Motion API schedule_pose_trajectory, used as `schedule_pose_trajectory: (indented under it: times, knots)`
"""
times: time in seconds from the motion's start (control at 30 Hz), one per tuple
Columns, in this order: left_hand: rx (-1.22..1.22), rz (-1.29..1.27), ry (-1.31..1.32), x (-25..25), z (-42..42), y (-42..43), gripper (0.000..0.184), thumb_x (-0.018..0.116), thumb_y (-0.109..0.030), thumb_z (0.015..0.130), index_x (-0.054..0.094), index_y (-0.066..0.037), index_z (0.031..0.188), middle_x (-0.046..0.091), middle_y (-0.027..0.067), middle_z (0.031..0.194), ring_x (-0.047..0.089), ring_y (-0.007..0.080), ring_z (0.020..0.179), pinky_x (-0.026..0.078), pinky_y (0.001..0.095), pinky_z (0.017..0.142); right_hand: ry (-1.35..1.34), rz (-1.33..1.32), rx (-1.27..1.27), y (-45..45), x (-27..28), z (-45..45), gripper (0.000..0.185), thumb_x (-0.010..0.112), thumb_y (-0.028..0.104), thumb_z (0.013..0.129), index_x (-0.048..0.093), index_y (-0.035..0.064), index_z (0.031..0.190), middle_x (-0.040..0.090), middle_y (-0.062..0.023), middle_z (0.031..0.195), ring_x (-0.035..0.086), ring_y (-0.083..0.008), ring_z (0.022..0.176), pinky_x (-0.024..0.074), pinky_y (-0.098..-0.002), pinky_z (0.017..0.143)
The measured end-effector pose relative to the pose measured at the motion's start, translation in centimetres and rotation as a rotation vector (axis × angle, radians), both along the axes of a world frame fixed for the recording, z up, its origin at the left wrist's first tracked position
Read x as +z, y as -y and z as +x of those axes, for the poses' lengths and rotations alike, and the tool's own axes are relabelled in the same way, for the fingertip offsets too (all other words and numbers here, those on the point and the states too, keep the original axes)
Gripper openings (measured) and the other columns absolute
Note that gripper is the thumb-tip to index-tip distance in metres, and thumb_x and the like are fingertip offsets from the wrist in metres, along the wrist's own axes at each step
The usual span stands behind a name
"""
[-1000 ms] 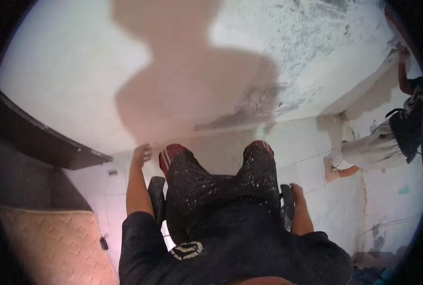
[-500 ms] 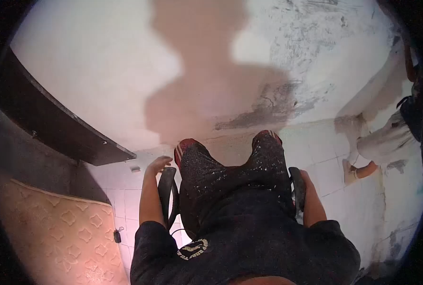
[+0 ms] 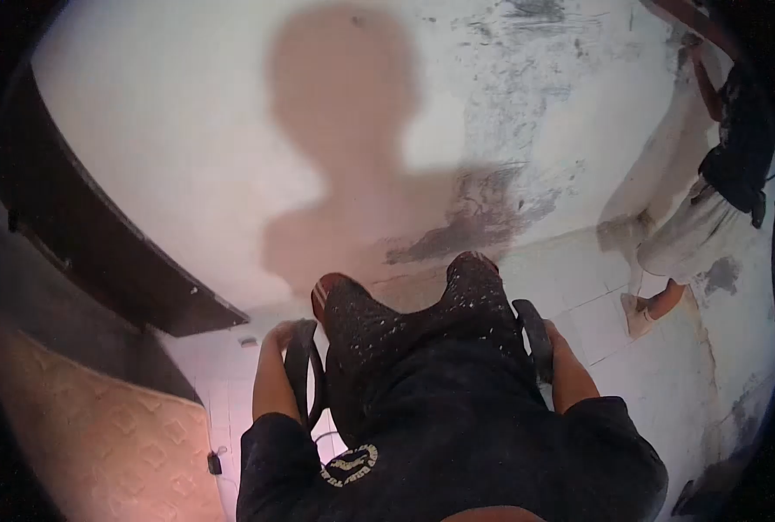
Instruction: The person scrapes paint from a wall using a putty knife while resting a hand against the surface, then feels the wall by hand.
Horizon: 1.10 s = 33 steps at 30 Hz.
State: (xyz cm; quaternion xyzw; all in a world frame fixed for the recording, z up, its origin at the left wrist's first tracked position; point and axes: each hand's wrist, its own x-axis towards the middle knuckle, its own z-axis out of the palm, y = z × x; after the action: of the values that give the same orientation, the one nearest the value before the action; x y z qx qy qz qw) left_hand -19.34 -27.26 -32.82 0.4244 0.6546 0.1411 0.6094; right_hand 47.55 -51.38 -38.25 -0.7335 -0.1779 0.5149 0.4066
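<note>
I sit with both arms down at my sides, and black trousers (image 3: pixel 405 339) with white specks cover my legs. My left hand (image 3: pixel 282 333) is at the outer front of the left chair armrest (image 3: pixel 298 361), close against it. Its fingers are mostly hidden, so I cannot tell whether they wrap round the armrest. On the other side, my right hand (image 3: pixel 555 333) lies along the outside of the right armrest (image 3: pixel 535 339), which covers its fingers. No loose object shows in either hand.
Ahead stands a white wall (image 3: pixel 187 130) with grey stained patches and my shadow. A dark panel (image 3: pixel 117 235) is at left, above a patterned mattress (image 3: pixel 109 426). A small black object (image 3: pixel 215 463) lies beside the mattress. Another person (image 3: pixel 735 148) stands at right, one arm raised toward the wall.
My view has tilted up and shifted slightly. My left hand, earlier reaching over the armrest's front with fingers showing, has drawn back beside it. More of the other person's raised arm shows.
</note>
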Motion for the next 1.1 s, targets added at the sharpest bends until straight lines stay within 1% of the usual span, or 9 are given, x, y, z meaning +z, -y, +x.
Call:
schedule_pose_trajectory:
  times: [0.23,0.27,0.4,0.47,0.53,0.63,0.73,0.83,1.1]
  knots:
    - [-0.162,0.050,-0.157,-9.2,-3.5,-3.9,0.036,0.059,-0.043,0.087,0.066,-0.012,0.104,0.066,0.0081,0.101,0.058,0.0241,0.089,0.045,0.0452,0.074,0.056,-0.128,-0.105,1.1,13.2,-6.7,0.040,0.068,0.049,0.080,0.069,0.0109,0.089,0.063,-0.0068,0.078,0.055,-0.0192,0.063,0.0451,-0.0334,0.060]
    - [0.148,0.179,0.327,-18.1,-6.2,-6.1,0.025,0.059,-0.038,0.085,0.066,-0.014,0.083,0.058,-0.0003,0.071,0.048,0.0143,0.061,0.038,0.0325,0.055,0.093,-0.133,-0.076,0.2,14.3,-7.4,0.040,0.068,0.051,0.080,0.069,0.0116,0.088,0.062,-0.0064,0.077,0.055,-0.0189,0.062,0.0449,-0.0326,0.059]
    - [0.056,0.078,-0.173,3.4,4.8,1.4,0.029,0.063,-0.033,0.085,0.067,-0.008,0.100,0.064,0.0078,0.096,0.060,0.0200,0.085,0.049,0.0353,0.071,0.952,-0.011,0.447,-6.2,4.4,3.1,0.046,0.065,0.047,0.082,0.065,0.0015,0.082,0.062,-0.0171,0.070,0.061,-0.0301,0.068,0.0467,-0.0423,0.064]
    - [-0.095,0.136,-0.183,-4.2,2.7,-4.6,0.053,0.060,-0.042,0.087,0.057,-0.006,0.126,0.059,0.0200,0.125,0.060,0.0315,0.110,0.050,0.0483,0.090,1.427,0.396,0.676,-10.0,-3.1,11.9,0.037,0.067,0.032,0.080,0.065,-0.0045,0.082,0.063,-0.0158,0.065,0.063,-0.0246,0.061,0.0476,-0.0382,0.056]
    - [-0.179,0.128,-0.378,2.3,5.7,-4.3,0.056,0.059,-0.047,0.087,0.056,-0.009,0.128,0.057,0.0214,0.127,0.060,0.0364,0.108,0.046,0.0559,0.091,1.014,0.328,0.481,-13.3,-1.7,12.1,0.030,0.067,0.027,0.080,0.062,-0.0023,0.075,0.059,-0.0130,0.060,0.058,-0.0228,0.055,0.0458,-0.0365,0.053]
    - [-0.187,0.317,-0.470,-5.6,4.6,-10.7,0.058,0.058,-0.040,0.086,0.048,-0.013,0.136,0.056,0.0135,0.128,0.063,0.0312,0.097,0.054,0.0507,0.075,0.619,0.060,0.364,-17.3,0.0,10.6,0.027,0.066,0.023,0.079,0.058,0.0017,0.066,0.054,-0.0097,0.057,0.051,-0.0237,0.049,0.0437,-0.0391,0.051]
    - [-0.387,0.445,-0.577,-5.8,6.5,-10.1,0.058,0.058,-0.042,0.086,0.048,-0.013,0.136,0.055,0.0156,0.130,0.063,0.0324,0.100,0.055,0.0498,0.074,1.540,0.173,1.014,-19.4,-9.9,15.5,0.026,0.065,0.023,0.079,0.058,0.0031,0.065,0.052,-0.0100,0.057,0.049,-0.0238,0.051,0.0434,-0.0408,0.053]
    - [-0.124,-0.032,-0.331,0.8,8.1,-5.8,0.067,0.057,-0.054,0.083,0.052,-0.010,0.133,0.057,0.0237,0.124,0.063,0.0393,0.097,0.055,0.0495,0.075,0.684,-0.136,0.512,-14.3,-9.6,11.5,0.026,0.065,0.024,0.080,0.058,0.0030,0.065,0.052,-0.0100,0.057,0.049,-0.0238,0.051,0.0433,-0.0408,0.053]
    - [-0.007,-0.042,-0.314,-2.5,7.2,-6.8,0.075,0.058,-0.057,0.080,0.053,-0.001,0.129,0.059,0.0292,0.116,0.065,0.0418,0.089,0.056,0.0482,0.074,0.474,-0.245,0.433,-14.6,-8.3,8.1,0.026,0.064,0.024,0.080,0.059,0.0029,0.066,0.052,-0.0101,0.058,0.050,-0.0239,0.052,0.0433,-0.0408,0.053]
